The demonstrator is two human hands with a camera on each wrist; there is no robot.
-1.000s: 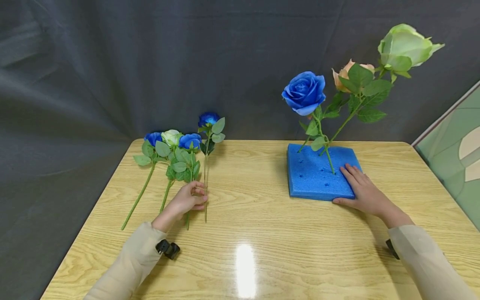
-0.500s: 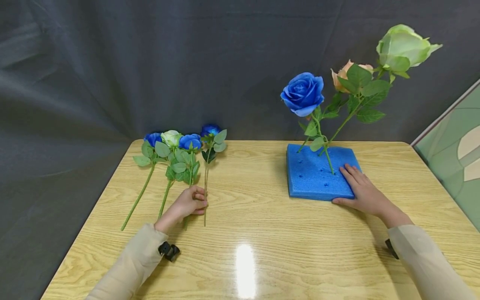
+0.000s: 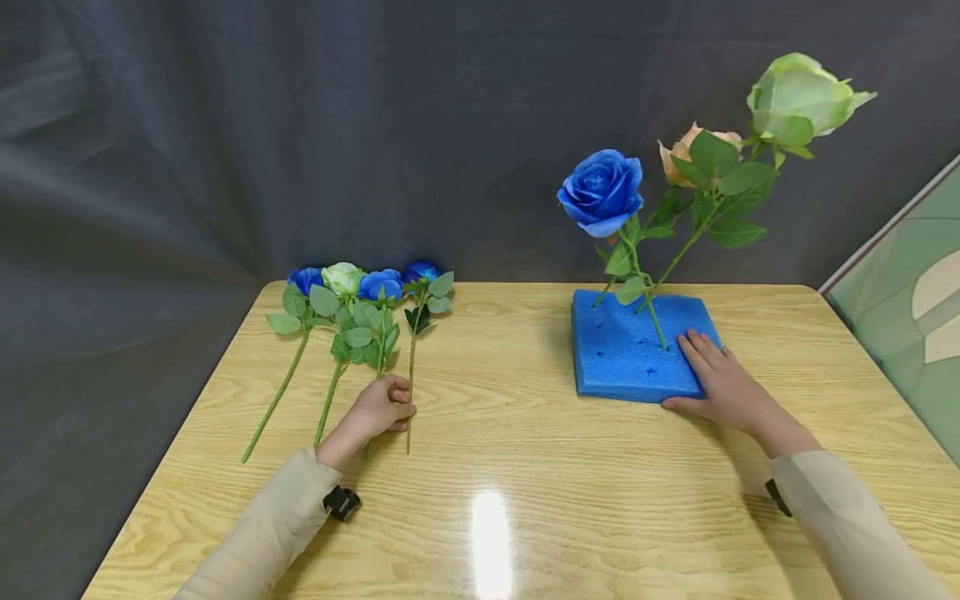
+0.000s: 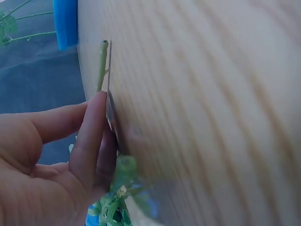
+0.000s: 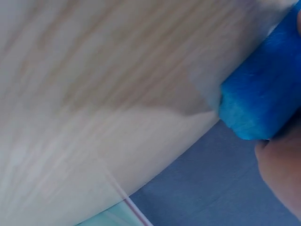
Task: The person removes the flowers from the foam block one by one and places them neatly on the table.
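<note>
At lower left of the head view, the left hand curls its fingers around a blue rose stem lying on the table. At right, the right hand rests flat, fingers straight, on the blue foam block.

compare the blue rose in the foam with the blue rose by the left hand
The blue rose in the foam stands upright, its stem stuck in the blue foam block; the blue rose by the left hand lies flat on the table. The standing bloom looks larger. Both have green leaves.
</note>
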